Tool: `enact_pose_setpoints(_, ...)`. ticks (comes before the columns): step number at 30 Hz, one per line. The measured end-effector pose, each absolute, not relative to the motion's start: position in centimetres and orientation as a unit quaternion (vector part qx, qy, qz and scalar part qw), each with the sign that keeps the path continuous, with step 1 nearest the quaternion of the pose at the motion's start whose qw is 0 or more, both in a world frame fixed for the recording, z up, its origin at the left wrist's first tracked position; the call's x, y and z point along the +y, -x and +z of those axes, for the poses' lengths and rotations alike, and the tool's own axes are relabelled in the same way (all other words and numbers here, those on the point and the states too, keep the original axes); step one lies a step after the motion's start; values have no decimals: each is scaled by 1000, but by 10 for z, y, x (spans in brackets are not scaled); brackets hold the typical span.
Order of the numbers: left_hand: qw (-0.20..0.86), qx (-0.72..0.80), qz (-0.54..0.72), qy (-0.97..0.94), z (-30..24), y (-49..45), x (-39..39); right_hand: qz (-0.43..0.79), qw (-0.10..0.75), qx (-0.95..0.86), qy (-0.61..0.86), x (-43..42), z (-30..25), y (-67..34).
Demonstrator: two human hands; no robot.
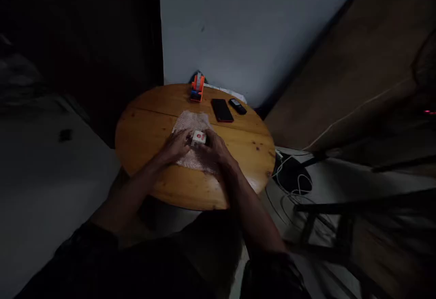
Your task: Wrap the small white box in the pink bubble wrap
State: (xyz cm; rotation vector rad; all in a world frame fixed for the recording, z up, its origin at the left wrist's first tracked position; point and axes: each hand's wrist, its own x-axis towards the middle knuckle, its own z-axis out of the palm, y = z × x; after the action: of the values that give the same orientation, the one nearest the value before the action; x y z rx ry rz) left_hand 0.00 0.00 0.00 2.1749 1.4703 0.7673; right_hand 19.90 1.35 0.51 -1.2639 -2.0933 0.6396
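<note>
A small white box with a red mark (199,137) sits on a sheet of bubble wrap (191,120) in the middle of a round wooden table (150,126). My left hand (177,145) grips the box from the left, its fingers curled. From the right, my right hand (214,149) closes on the same box, and its fingers hide the box's near side. Both hands rest on the bubble wrap.
At the table's far edge stands an orange tape dispenser (197,87). A black phone (222,110) and a small dark remote-like device (237,106) lie beside it. White cables (293,185) trail on the floor at right, near a dark metal frame (340,217).
</note>
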Motion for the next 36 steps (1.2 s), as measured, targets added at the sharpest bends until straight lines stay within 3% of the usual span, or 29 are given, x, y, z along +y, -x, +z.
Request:
enact_pose_setpoints(17, 210, 517, 266, -786, 2, 7, 1, 268, 295, -776, 488, 20, -5, -204)
enact_pose_setpoints(27, 29, 420, 130, -898, 23, 29, -65, 417, 379, -700, 438, 23, -7, -203)
enact_pose_setpoints(32, -11, 409, 149, -900, 22, 14, -63, 430, 389, -685, 441, 22, -6, -200)
enact_pose_setpoints(36, 37, 449, 214, -867, 32, 12, -51, 438, 396, -692, 416, 22, -6, -200)
